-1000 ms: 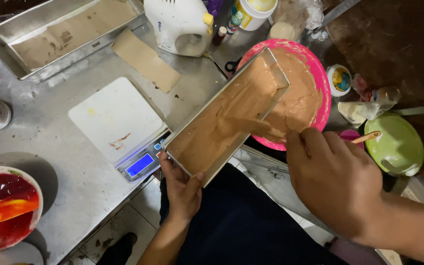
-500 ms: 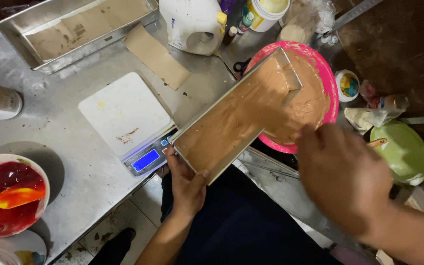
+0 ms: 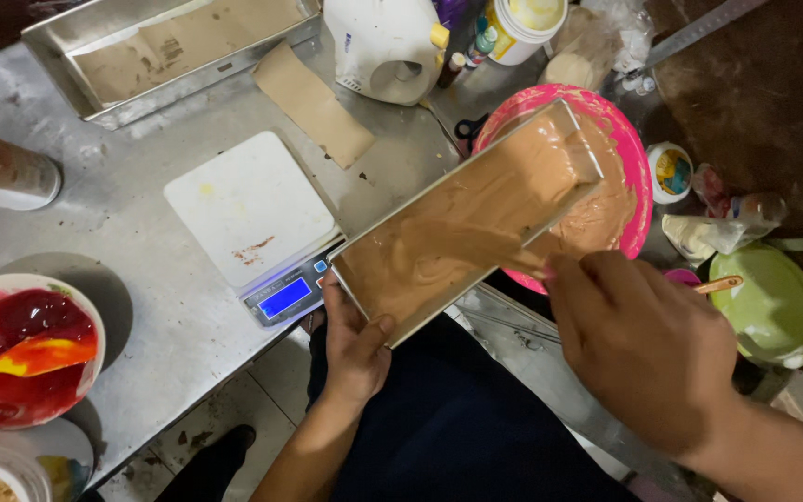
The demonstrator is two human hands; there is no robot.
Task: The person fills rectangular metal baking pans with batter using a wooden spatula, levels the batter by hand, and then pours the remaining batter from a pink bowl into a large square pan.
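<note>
Fingers, left hand, grip long metal pan w/ smooth brown batter.

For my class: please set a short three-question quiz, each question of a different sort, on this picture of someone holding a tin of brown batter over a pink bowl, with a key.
1. True or false: the left hand grips the near end of the long metal tin.
2. Multiple choice: the tin's far end hangs over A) the white scale, B) the pink bowl, C) the green bowl.
3. Fill in: the bowl at the table's left edge holds a red and ____ mixture.

Key: 1 true; 2 B; 3 orange. The right hand is at the tin's side, by the pink bowl; what it holds cannot be seen.
</note>
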